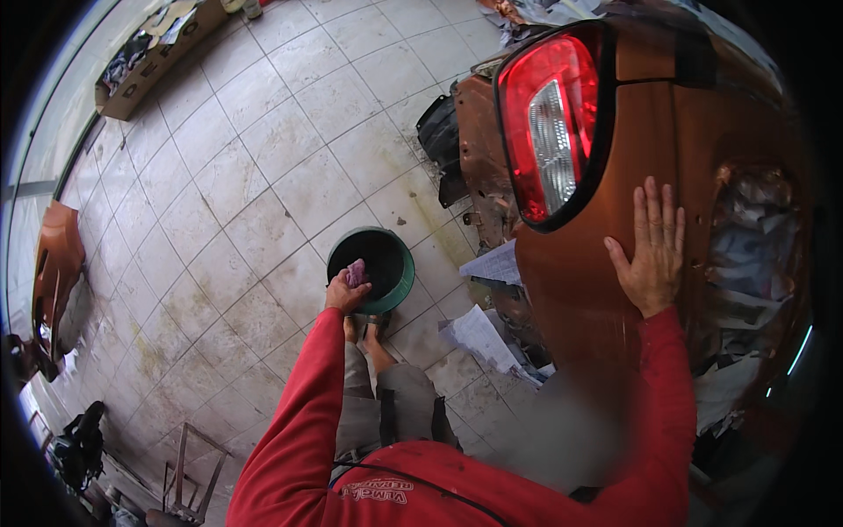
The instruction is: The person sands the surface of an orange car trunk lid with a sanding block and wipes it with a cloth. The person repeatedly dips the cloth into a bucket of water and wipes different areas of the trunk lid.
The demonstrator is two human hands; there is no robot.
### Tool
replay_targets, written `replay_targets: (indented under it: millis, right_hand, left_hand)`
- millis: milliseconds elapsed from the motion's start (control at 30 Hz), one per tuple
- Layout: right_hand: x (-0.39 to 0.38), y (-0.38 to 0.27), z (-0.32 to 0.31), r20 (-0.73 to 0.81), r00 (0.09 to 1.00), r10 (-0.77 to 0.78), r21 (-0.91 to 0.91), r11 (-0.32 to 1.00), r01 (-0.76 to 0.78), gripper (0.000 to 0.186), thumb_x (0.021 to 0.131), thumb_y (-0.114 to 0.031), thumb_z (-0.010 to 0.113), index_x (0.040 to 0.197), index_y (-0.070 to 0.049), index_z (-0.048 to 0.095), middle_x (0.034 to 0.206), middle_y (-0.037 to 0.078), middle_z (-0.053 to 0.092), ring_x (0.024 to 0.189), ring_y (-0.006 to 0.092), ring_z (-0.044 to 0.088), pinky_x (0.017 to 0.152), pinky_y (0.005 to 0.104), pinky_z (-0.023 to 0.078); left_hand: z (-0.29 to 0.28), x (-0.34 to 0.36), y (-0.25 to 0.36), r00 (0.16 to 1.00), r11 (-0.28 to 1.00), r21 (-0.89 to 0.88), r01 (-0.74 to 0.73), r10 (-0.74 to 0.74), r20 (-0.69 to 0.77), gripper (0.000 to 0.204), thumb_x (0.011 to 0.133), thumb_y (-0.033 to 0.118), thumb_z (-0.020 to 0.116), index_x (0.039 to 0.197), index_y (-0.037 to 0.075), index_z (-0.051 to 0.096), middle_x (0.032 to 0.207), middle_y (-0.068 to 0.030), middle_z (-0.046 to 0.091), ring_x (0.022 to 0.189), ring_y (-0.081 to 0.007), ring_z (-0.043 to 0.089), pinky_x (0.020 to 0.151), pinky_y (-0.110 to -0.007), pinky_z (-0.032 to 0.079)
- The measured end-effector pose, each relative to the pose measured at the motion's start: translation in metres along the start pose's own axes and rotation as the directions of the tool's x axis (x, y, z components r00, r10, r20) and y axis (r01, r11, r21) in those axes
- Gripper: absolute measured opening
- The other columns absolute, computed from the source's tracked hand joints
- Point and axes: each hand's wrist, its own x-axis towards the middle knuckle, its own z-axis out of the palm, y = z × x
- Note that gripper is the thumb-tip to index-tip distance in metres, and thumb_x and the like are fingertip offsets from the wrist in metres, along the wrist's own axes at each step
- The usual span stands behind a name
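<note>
"Starting with the left hand (349, 294), what is gripped there?"

"A small pink wad (356, 272) is grasped, the fingers being curled around it. Whether it is a rag or a sponge cannot be told."

"And where is the wad held?"

"It is seen over the left side of the green bucket (407, 274). Whether it is lowered past the rim cannot be told. The bucket is placed near the feet (375, 338), with the tiled floor (263, 167) seen around it."

"How is the right hand (654, 255) placed?"

"It is laid on the brown car panel (584, 290). Nothing is grasped there; the fingers are released and stretched out, with the thumb set apart."

"What is found around it?"

"The red tail light (553, 123), edged in black, is mounted ahead and to the left. To the right, crumpled sheeting (753, 237) is set in a recess. White papers (487, 342) are seen beside the panel."

"And farther off?"

"A long box (154, 75) is set on the floor, filled with oddments. A brown car part (60, 263) is seen at the far left."
</note>
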Motion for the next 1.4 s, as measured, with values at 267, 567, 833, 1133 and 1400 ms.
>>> replay_targets:
  millis: [267, 567, 833, 1133, 1400]
  right_hand:
    - [0.017, 0.012, -0.002, 0.019, 0.992, -0.128, -0.184, 0.974, 0.130, 0.085, 0.108, -0.054, 0.049, 0.171, -0.004, 0.023, 0.177, 0.020, 0.025, 0.165, 0.0398, 0.020, 0.132, 0.0536, 0.017]
    - [0.024, 0.007, 0.034, -0.074, 0.995, -0.070, 0.029, 0.997, 0.072, 0.088, 0.107, -0.057, 0.050, 0.170, -0.001, 0.026, 0.176, 0.023, 0.024, 0.164, 0.0410, 0.021, 0.132, 0.0504, 0.017]
    - [0.016, -0.005, -0.007, -0.025, 1.000, -0.010, -0.056, 0.998, 0.009, 0.093, 0.094, -0.047, 0.074, 0.168, -0.007, 0.035, 0.175, 0.015, 0.032, 0.164, 0.0372, 0.026, 0.132, 0.0558, 0.019]
    - [-0.081, -0.153, 0.039, -0.033, 0.947, 0.321, 0.900, 0.422, -0.112, 0.102, 0.090, -0.054, 0.082, 0.166, -0.004, 0.036, 0.172, 0.023, 0.034, 0.157, 0.0414, 0.036, 0.123, 0.0510, 0.039]
    - [-0.025, -0.101, 0.043, 0.356, 0.927, 0.119, 0.537, -0.838, -0.099, 0.044, 0.091, -0.018, 0.084, 0.129, -0.004, 0.067, 0.126, 0.007, 0.073, 0.108, 0.0208, 0.073, 0.088, 0.0328, 0.062]
  left_hand:
    - [0.069, 0.156, -0.095, 0.991, 0.985, 0.135, 0.110, -0.119, 0.061, 0.089, 0.076, 0.053, 0.089, 0.148, 0.008, 0.061, 0.131, -0.0267, 0.072, 0.126, -0.0429, 0.068, 0.113, -0.049, 0.051]
    - [0.087, 0.239, -0.236, 0.965, 0.883, 0.469, -0.008, -0.116, 0.235, 0.038, 0.102, 0.030, 0.063, 0.127, 0.002, 0.070, 0.117, -0.0287, 0.074, 0.106, -0.0473, 0.072, 0.091, -0.057, 0.058]
    - [0.084, 0.058, -0.068, 0.917, 0.965, 0.107, -0.241, 0.263, -0.300, 0.029, 0.089, 0.009, 0.067, 0.118, 0.008, 0.068, 0.105, -0.0232, 0.072, 0.096, -0.0473, 0.071, 0.086, -0.055, 0.057]
    - [0.020, -0.143, 0.183, 0.828, 0.816, -0.232, -0.529, 0.437, -0.350, 0.037, 0.089, 0.012, 0.078, 0.124, 0.002, 0.073, 0.114, -0.0186, 0.077, 0.104, -0.0324, 0.076, 0.092, -0.038, 0.059]
    - [-0.011, -0.274, 0.389, 0.746, 0.532, -0.566, -0.630, 0.617, -0.250, 0.089, 0.099, 0.018, 0.078, 0.170, 0.011, 0.026, 0.156, -0.0261, 0.052, 0.134, -0.0348, 0.064, 0.107, -0.042, 0.055]
